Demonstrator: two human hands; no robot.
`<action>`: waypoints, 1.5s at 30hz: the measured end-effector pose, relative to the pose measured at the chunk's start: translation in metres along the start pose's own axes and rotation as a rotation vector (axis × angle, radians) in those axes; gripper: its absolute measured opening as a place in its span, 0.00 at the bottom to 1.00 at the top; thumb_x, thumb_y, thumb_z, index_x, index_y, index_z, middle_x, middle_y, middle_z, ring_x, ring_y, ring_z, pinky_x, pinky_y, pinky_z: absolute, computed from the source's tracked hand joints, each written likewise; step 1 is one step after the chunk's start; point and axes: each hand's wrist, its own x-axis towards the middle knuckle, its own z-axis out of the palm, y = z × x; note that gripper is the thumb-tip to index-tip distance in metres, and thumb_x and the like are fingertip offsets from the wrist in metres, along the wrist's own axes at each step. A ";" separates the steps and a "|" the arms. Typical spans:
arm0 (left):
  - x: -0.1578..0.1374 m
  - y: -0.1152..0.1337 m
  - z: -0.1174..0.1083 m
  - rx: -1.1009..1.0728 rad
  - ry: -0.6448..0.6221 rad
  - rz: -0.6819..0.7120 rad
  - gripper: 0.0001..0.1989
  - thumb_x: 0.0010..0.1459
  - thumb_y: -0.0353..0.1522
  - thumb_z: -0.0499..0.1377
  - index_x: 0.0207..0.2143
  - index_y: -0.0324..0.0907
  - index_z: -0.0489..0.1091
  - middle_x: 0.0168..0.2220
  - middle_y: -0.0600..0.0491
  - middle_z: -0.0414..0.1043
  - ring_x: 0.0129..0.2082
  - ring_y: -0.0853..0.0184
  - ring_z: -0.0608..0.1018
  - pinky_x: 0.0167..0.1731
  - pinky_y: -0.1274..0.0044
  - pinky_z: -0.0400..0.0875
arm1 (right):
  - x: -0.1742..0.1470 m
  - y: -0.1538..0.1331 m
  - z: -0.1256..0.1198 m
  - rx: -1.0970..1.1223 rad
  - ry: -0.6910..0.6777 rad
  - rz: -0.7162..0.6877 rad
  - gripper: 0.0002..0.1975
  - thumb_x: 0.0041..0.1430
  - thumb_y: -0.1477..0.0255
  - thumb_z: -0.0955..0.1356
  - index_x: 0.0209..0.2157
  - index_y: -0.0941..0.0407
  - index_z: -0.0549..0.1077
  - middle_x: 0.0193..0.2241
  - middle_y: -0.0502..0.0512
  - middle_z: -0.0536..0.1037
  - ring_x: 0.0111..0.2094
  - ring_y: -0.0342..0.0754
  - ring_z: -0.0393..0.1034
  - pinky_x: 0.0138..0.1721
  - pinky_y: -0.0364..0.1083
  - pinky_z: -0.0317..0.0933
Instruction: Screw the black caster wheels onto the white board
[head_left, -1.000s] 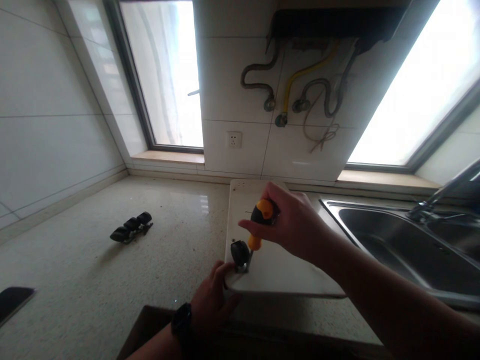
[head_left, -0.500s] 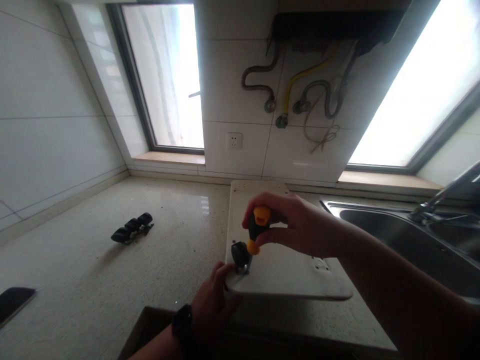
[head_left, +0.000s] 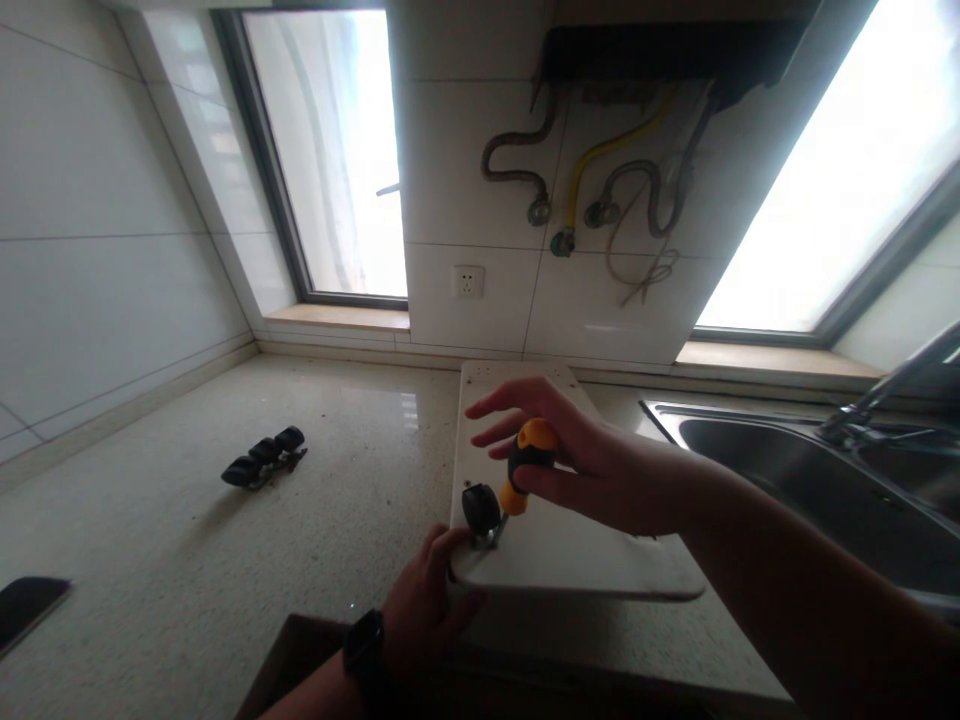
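A stubby yellow-and-black screwdriver (head_left: 534, 452) is in my right hand (head_left: 585, 450), held at the thumb while the other fingers stretch out to the left. Its shaft slants down to the metal base of a black caster wheel (head_left: 480, 507). That caster stands on the near left corner of a white board (head_left: 585, 555) lying on the counter. My left hand (head_left: 431, 580) grips this corner, fingers beside the caster base and thumb by the front edge. The screw under the tip is too small to make out.
Several black casters (head_left: 264, 455) lie grouped on the speckled counter (head_left: 360, 440) to the left. A dark flat object (head_left: 30, 605) is at the far left edge. The steel sink (head_left: 750, 450) with its faucet (head_left: 885, 400) is on the right. Hoses (head_left: 577, 180) hang on the tiled wall.
My right fingers have opened out from around the screwdriver handle. The handle has shifted slightly right and tilts more, exposing the shaft. My left hand stays in place.
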 end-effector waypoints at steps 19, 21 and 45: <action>0.033 0.055 -0.041 0.075 0.337 0.071 0.23 0.68 0.41 0.56 0.61 0.47 0.58 0.48 0.46 0.66 0.47 0.57 0.71 0.48 0.63 0.68 | 0.012 -0.006 0.018 -0.558 0.347 0.059 0.11 0.66 0.63 0.67 0.41 0.56 0.71 0.34 0.54 0.77 0.31 0.44 0.68 0.34 0.46 0.60; 0.051 0.081 -0.055 -0.017 0.249 0.044 0.23 0.67 0.40 0.58 0.62 0.48 0.59 0.53 0.45 0.68 0.51 0.56 0.71 0.52 0.62 0.67 | 0.008 -0.008 0.010 -0.393 0.177 0.037 0.13 0.68 0.69 0.65 0.52 0.55 0.68 0.45 0.57 0.78 0.41 0.46 0.72 0.40 0.46 0.64; 0.113 0.114 -0.071 -0.588 -0.129 -0.004 0.14 0.61 0.40 0.66 0.39 0.38 0.78 0.39 0.47 0.81 0.41 0.61 0.82 0.46 0.68 0.77 | 0.002 -0.015 -0.004 -0.113 0.117 0.075 0.16 0.62 0.73 0.70 0.52 0.53 0.76 0.46 0.55 0.82 0.45 0.48 0.78 0.43 0.46 0.70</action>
